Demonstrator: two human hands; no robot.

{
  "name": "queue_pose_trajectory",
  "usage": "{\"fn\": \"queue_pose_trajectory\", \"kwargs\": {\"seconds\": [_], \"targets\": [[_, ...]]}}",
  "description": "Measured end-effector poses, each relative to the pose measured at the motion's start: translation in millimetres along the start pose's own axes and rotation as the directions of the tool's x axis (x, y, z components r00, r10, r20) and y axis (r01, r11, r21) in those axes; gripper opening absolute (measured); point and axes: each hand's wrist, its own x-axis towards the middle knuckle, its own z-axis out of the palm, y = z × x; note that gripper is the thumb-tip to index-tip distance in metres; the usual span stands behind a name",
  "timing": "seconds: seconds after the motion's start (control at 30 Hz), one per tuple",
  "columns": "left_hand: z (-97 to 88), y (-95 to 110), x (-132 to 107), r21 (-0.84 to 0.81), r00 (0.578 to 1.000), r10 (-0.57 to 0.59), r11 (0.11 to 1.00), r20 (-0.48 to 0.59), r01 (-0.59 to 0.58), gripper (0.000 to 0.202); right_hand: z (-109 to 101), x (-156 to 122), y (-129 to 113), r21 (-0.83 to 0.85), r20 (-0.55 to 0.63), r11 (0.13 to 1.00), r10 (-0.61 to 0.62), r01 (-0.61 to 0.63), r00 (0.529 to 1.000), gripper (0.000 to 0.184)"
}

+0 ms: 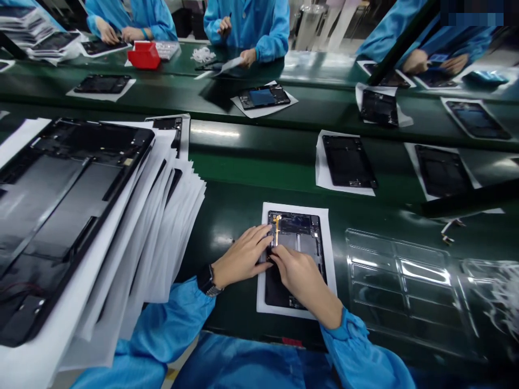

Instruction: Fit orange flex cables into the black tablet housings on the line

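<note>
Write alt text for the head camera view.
A person's left hand and right hand work at a flat, black, opened electronic device with an orange ribbon-like strip, on a white paper sheet over a dark green bench. A stack of black devices and white sheets rises at left, a clear plastic compartment tray at right. Blue-sleeved people work opposite.

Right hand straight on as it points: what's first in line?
Likely the left hand: its fingers lie just ahead of the right hand, over the left edge of the open tablet. Depth is unclear, so it might clear them.
</note>
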Motion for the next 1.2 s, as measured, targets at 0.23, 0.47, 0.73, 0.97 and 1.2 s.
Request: {"fn": "queue_pose_trajectory", "kwargs": {"seconds": [0.23,0.47,0.73,0.97,1.2], "targets": [[-1.7,-1.1,-0.4,0.009,1.0,-0.007,1.0,-0.006,0.007,0.067,-0.1,-13.3,10.2,0.44,-0.167,0.891,0.204,-0.112,0.965,0.009],[-1.6,-1.4,-0.1,0.014,1.0,-0.005,1.0,0.006,0.005,0.062,4.1,-14.6,3.0,0.339,-0.1,0.934,0.152,-0.11,0.983,0.015],[-1.0,-1.6,0.3,-0.021,1.0,-0.016,1.0,-0.002,0.016,0.06,7.1,-8.8,-9.2,0.054,-0.082,0.996,0.072,-0.068,0.994,0.021],[0.2,-1.3,-0.1,-0.026,0.999,-0.031,0.999,-0.014,0.03,0.067,-11.8,2.3,-3.3,-0.015,0.045,1.0,0.02,-0.019,0.999,0.015],[2.4,-2.8,1.6,-0.028,1.0,-0.02,0.999,-0.023,0.02,0.068,-4.2,-1.3,-7.8,-0.104,0.006,0.993,0.061,-0.06,0.998,0.016]]}}
